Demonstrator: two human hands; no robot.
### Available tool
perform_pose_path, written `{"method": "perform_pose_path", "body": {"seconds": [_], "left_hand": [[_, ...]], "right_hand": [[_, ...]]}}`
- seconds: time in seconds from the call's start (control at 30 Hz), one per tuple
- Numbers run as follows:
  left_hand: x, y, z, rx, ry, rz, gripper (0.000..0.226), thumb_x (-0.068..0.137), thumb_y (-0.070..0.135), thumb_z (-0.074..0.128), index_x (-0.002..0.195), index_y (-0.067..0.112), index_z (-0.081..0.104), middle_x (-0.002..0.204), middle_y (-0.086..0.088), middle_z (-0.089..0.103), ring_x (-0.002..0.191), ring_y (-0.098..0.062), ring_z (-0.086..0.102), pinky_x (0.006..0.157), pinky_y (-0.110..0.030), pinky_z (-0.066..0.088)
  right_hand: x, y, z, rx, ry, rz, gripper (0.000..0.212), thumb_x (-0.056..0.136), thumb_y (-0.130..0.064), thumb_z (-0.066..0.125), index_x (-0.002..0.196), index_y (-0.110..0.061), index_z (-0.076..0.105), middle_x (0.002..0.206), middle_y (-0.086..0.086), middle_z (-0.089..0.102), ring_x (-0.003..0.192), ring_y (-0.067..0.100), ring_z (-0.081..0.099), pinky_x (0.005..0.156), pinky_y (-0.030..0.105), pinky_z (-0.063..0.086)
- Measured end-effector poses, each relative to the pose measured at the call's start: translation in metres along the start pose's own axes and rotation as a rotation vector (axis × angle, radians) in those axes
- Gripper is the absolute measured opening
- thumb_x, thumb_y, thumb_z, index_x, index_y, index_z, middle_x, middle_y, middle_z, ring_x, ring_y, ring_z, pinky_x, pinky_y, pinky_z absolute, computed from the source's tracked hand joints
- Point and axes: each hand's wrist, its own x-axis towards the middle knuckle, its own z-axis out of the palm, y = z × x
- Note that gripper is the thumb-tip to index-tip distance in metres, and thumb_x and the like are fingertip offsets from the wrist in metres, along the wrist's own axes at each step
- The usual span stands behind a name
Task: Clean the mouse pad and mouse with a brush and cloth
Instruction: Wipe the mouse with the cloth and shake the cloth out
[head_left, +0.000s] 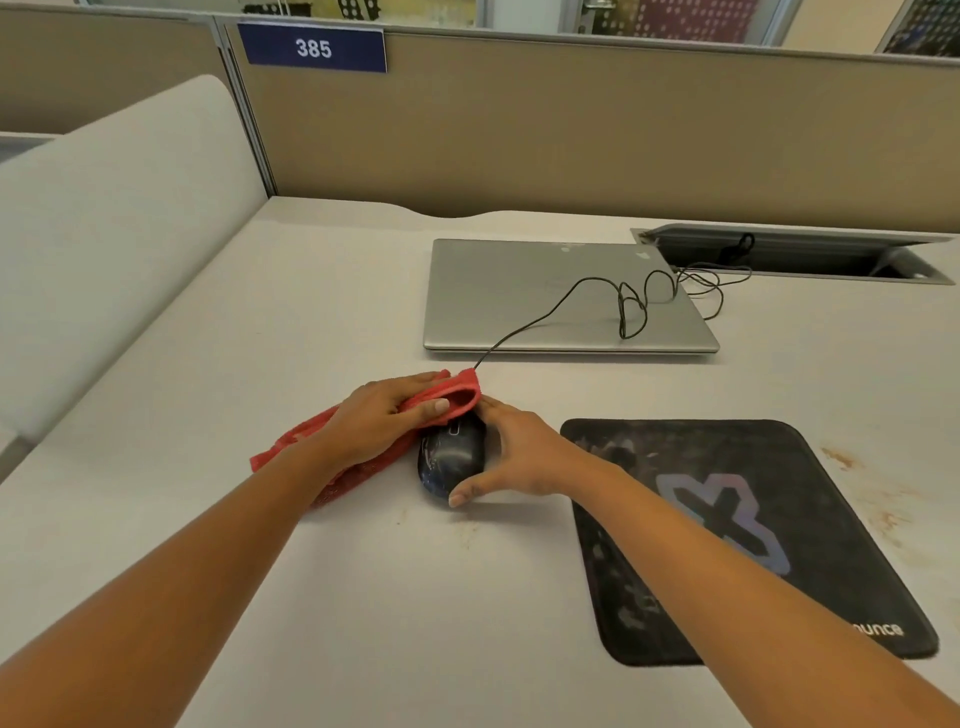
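- Head view puts the mouse on the bare desk, just left of the mouse pad and not on it. Its long axis runs away from us, and its cable leads off over the closed laptop.
- Our right hand brackets the mouse from the right, with the thumb at the near end and the fingers at the far end, clamped along that axis.
- Our left hand pinches the red cloth between thumb and fingers, bunched over the mouse's far end (the button end). The rest trails left across the desk.
- We judge that the next wipe should run toward us down the long axis, over the smeared back.
- The mouse pad looks dusty (no brush in view).
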Motion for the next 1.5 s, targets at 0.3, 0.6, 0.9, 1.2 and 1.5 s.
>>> {"method": "perform_pose_path", "body": {"seconds": [0.3,0.6,0.9,1.2,1.5], "left_hand": [[-0.020,0.000,-0.002,0.052,-0.023,0.113,0.042,0.090,0.031,0.053,0.128,0.044,0.041,0.128,0.031,0.039,0.121,0.001,0.043,0.099,-0.021,0.032],[-0.051,-0.002,-0.003,0.208,-0.031,0.218,0.047,0.090,0.019,0.056,0.130,0.035,0.036,0.135,0.022,0.034,0.122,0.004,0.035,0.100,-0.006,0.020],[-0.080,0.004,-0.003,0.416,0.002,0.387,0.042,0.090,0.037,0.048,0.130,0.025,0.046,0.137,0.009,0.042,0.128,-0.011,0.038,0.106,-0.035,0.029],[-0.070,0.028,0.020,0.077,0.434,0.079,0.030,0.076,0.044,0.069,0.100,0.027,0.066,0.100,0.019,0.063,0.092,-0.002,0.061,0.080,-0.014,0.044],[-0.053,0.024,0.004,0.125,0.375,0.086,0.030,0.078,0.021,0.071,0.109,0.019,0.068,0.101,0.004,0.069,0.091,-0.010,0.061,0.084,-0.020,0.041]], "right_hand": [[-0.002,-0.004,-0.002,0.038,0.005,-0.002,0.101,0.055,-0.044,0.085,0.140,-0.029,0.033,0.141,-0.010,0.043,0.125,0.009,0.042,0.096,0.016,0.032],[-0.002,-0.003,-0.006,0.005,-0.033,0.032,0.097,0.057,-0.040,0.085,0.137,-0.019,0.035,0.137,-0.002,0.046,0.123,0.014,0.043,0.081,0.003,0.029],[0.000,-0.004,-0.005,-0.021,-0.058,0.075,0.112,0.060,-0.036,0.084,0.147,-0.017,0.017,0.154,-0.002,0.024,0.140,0.015,0.023,0.109,0.025,0.020],[-0.002,-0.005,-0.004,-0.007,-0.053,0.077,0.111,0.056,-0.040,0.085,0.145,-0.019,0.023,0.147,-0.002,0.036,0.133,0.017,0.035,0.105,0.026,0.030],[-0.003,-0.005,-0.005,-0.010,-0.047,0.080,0.111,0.057,-0.043,0.084,0.145,-0.020,0.022,0.148,-0.003,0.033,0.135,0.016,0.032,0.101,0.021,0.025]]}}
